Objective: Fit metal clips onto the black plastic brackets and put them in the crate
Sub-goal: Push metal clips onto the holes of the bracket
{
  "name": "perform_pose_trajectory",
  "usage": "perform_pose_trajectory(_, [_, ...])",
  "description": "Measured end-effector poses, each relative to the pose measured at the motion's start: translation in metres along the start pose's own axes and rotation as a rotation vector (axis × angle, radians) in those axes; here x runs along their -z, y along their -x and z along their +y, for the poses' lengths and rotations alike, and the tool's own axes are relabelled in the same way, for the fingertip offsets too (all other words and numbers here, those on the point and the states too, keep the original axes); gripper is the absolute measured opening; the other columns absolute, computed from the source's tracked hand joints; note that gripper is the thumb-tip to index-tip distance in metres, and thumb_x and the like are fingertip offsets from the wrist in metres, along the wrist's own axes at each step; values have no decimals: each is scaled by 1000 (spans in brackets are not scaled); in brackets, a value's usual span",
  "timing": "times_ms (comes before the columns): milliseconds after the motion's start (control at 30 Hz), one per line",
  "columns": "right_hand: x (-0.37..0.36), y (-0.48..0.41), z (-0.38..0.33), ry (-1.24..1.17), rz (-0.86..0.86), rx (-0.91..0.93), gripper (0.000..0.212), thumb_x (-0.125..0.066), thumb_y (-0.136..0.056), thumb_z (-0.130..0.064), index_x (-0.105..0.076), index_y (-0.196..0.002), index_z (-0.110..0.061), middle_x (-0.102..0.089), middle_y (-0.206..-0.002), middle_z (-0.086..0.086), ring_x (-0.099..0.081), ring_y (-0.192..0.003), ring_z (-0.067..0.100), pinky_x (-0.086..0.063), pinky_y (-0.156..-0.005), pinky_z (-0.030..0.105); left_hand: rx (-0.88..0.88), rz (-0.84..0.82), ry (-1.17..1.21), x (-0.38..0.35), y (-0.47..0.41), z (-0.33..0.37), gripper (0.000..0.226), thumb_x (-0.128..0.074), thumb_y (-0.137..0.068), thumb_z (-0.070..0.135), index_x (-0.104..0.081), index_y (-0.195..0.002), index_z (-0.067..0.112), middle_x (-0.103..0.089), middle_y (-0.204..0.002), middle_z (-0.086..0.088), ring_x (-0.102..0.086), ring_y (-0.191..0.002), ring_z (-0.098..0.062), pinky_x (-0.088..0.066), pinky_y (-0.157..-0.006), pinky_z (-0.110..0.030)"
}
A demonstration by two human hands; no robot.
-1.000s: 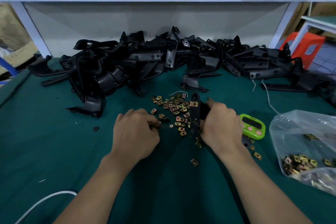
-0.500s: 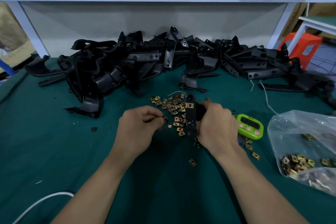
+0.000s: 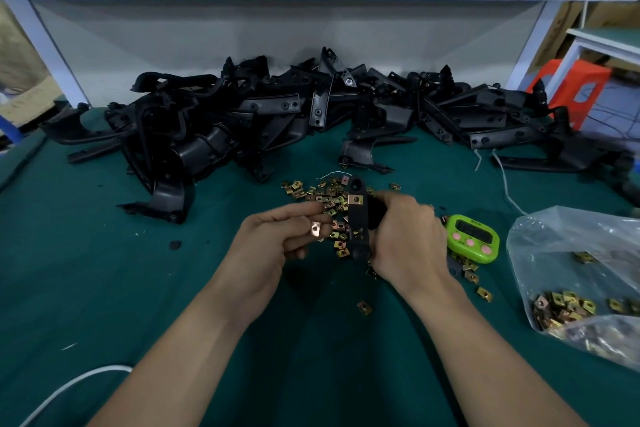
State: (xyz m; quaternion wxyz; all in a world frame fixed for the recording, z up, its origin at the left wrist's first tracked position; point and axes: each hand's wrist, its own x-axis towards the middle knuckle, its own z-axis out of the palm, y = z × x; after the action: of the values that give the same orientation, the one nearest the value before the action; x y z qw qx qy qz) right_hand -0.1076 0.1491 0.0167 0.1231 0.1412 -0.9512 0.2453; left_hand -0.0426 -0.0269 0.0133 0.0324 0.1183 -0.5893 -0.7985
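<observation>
Right hand [image 3: 405, 236] is curled round a bracket [image 3: 356, 222], standing it upright over the loose clips [image 3: 329, 199], I'd guess so its face is open to the left hand [image 3: 273, 246]. That one pinches a clip [image 3: 315, 229] between thumb and fingertips, just beside the bracket. A fitted clip [image 3: 355, 199] sits near the top. No crate in view, and nothing's readable on the timer [image 3: 472, 237] or the bag [image 3: 571, 253].

two hands [image 3: 273, 246] [image 3: 405, 236], one green timer [image 3: 472, 237], one plastic bag [image 3: 571, 253]
</observation>
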Motion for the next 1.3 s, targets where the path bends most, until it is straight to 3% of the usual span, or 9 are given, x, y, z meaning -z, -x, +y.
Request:
perform_pose_trajectory(300, [0,0,0,-12,4,-4,29,-74,-73,-17,-68,-99,-26,-66,-74,3,-65,-78,38,-48,-62,36,-6,34,70,3,-4,-4,41,-54,-88,-12,-83,-93,17,-78,-104,-13,-77,-95,-20,-58,-72,-21])
perform_pose_trajectory(400, [0,0,2,-4,5,-11,23,-71,-74,-17,-66,-95,-26,-61,-71,1,-64,-77,38,-45,-61,35,-176,136,-287,7,-3,0,36,-64,-84,-3,-83,-83,27,-79,-87,-4,-75,-81,-16,-52,-65,-16])
perform_pose_trajectory(533, [0,-1,2,-6,3,-17,23,-70,-75,-17,-65,-96,-27,-61,-73,2,-64,-80,40,-39,-63,34,-236,-198,-1035,12,6,11,20,-73,-69,43,-77,-86,52,-71,-88,22,-65,-83,1,-45,-71,-9])
perform_pose_trajectory(633, [0,-1,2,-2,2,-11,26,-70,-75,-17,-65,-99,-27,-66,-78,4,-65,-82,40,-40,-64,34,-215,-248,-1261,5,11,5,26,-83,-71,45,-74,-93,54,-65,-93,25,-58,-91,5,-41,-75,-7])
perform_pose_trajectory(833, [1,0,1,5,-6,-14,22,-69,-74,-15,-62,-92,-27,-53,-68,-2,-64,-79,39,-38,-62,33,-203,-177,-1189,0,7,-6,11,-82,-80,37,-78,-87,45,-69,-86,25,-62,-84,5,-49,-74,-13])
perform_pose_trajectory(933, [0,0,2,0,-2,-12,24,-69,-74,-13,-62,-92,-27,-53,-68,-2,-64,-78,39,-39,-62,33,-240,-49,-1088,-1,6,-11,12,-71,-91,36,-74,-82,42,-69,-68,15,-65,-64,-5,-53,-58,-21])
perform_pose_trajectory(1033, [0,-1,2,1,10,-1,26,-68,-73,-14,-66,-97,-26,-56,-68,-2,-64,-76,37,-38,-60,33,-182,70,-661,-9,4,-11,29,-59,-100,21,-71,-74,24,-73,-65,-2,-72,-57,-19,-56,-51,-30])
perform_pose_trajectory(1133, [-1,0,2,6,21,16,26,-67,-73,-14,-64,-94,-27,-56,-66,-3,-64,-73,37,-39,-59,33,-93,188,-237,-16,5,-8,25,-57,-103,18,-69,-84,7,-75,-71,-13,-74,-62,-28,-55,-48,-27])
perform_pose_trajectory(1300, [-2,0,0,17,29,34,34,-70,-71,-15,-66,-103,-28,-64,-72,1,-65,-76,38,-41,-60,34,-101,11,-227,-12,5,-7,19,-82,-77,0,-78,-66,15,-73,-68,-15,-71,-60,-21,-57,-52,-24])
